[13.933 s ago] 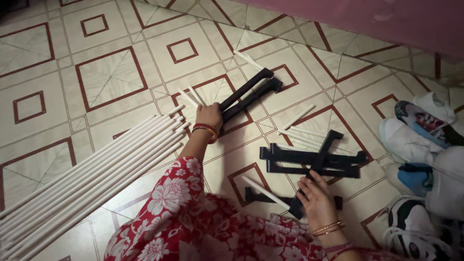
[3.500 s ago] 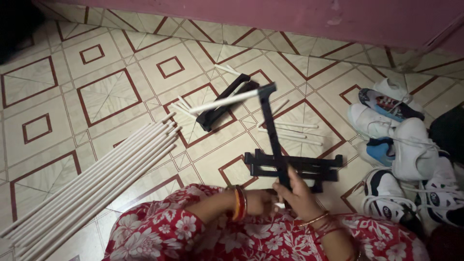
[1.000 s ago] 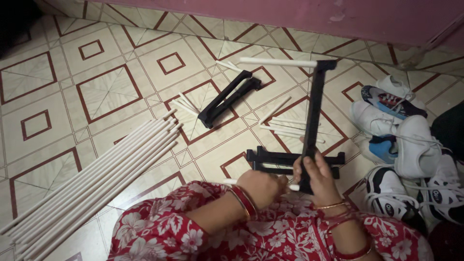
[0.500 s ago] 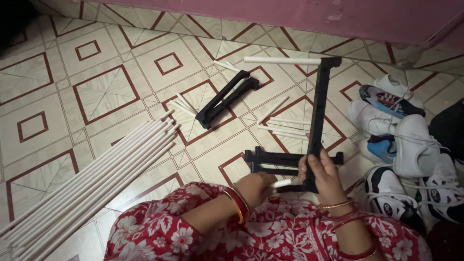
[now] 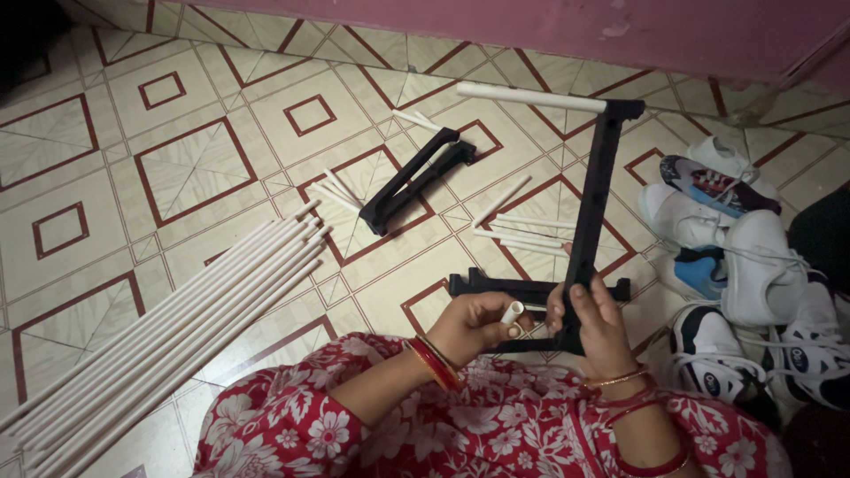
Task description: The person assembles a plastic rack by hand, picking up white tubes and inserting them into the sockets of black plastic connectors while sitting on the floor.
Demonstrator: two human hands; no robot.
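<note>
A black plastic frame bar (image 5: 591,221) stands nearly upright above the floor, its lower end gripped by the right hand (image 5: 595,320), whose fingers wrap closed around it just above a second black frame piece (image 5: 531,290) lying flat on the tiles. A white tube (image 5: 529,96) sticks out sideways to the left from the top of the upright bar, fitted into its upper end. The left hand (image 5: 478,326) sits just beside the right one, closed around a short white tube (image 5: 512,313) whose open end points up and toward the bar; whether that end touches the bar cannot be told. Both wrists wear red and gold bangles, and the sleeves and lap below are red cloth with a white flower print. Farther out on the patterned tile floor (image 5: 186,168), another black frame part (image 5: 416,179) lies at a slant left of the upright bar, with a few short white tubes (image 5: 522,235) scattered between the two and beside it. A long bundle of white tubes (image 5: 168,345) runs diagonally across the lower left of the floor. To the right, a cluster of white and blue sneakers (image 5: 744,265) rests near the pink wall (image 5: 549,26) that borders the top of the view.
</note>
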